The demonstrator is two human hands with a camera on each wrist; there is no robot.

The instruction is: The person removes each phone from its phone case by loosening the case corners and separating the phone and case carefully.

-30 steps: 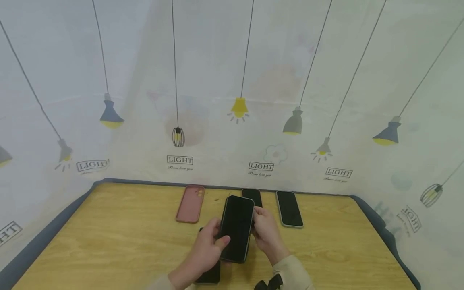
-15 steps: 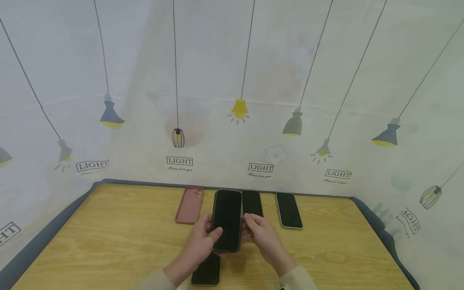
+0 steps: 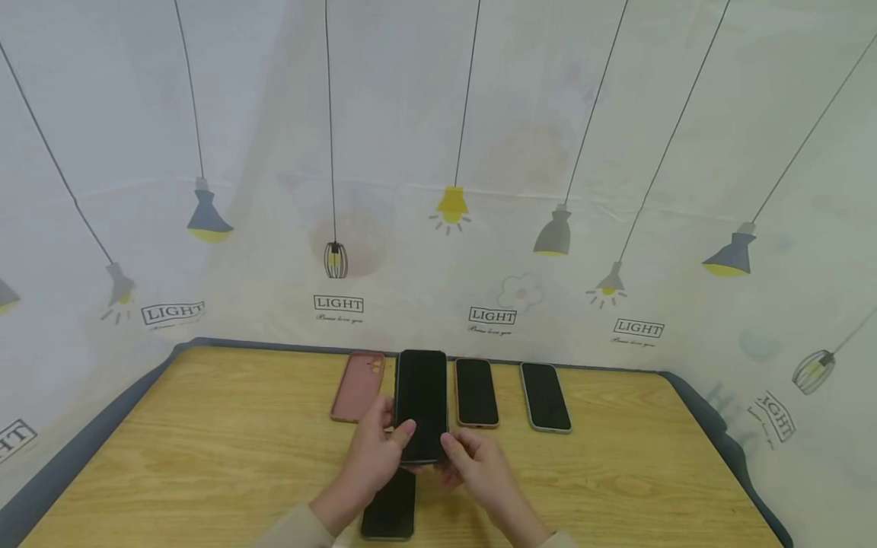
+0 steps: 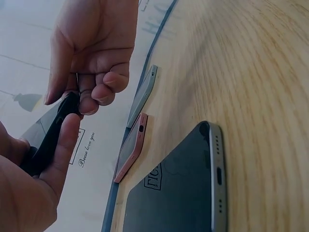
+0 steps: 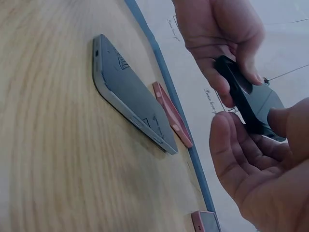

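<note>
Both hands hold up a smartphone [image 3: 422, 396] in a black case, its dark screen facing up, above the table. My left hand [image 3: 370, 458] grips its left side, with the thumb over the screen's edge. At the lower right corner my right hand [image 3: 485, 476] pinches it, thumb on top and fingers beneath. The right wrist view shows the black case [image 5: 244, 99] between both hands. Below the hands lies another phone [image 3: 390, 508] with a dark screen and a light frame, partly hidden by the left hand.
Along the back of the wooden table [image 3: 205, 441] lie an empty pink phone case [image 3: 358, 387], a phone in a pink frame [image 3: 476, 392] and a phone with a pale rim [image 3: 546, 397]. Behind them hangs a cloth [image 3: 411, 114] printed with lamps.
The held phone has moved left and farther back, and now stands straighter. My right hand has slid from its upper right edge to its lower right corner, uncovering the pink-framed phone.
</note>
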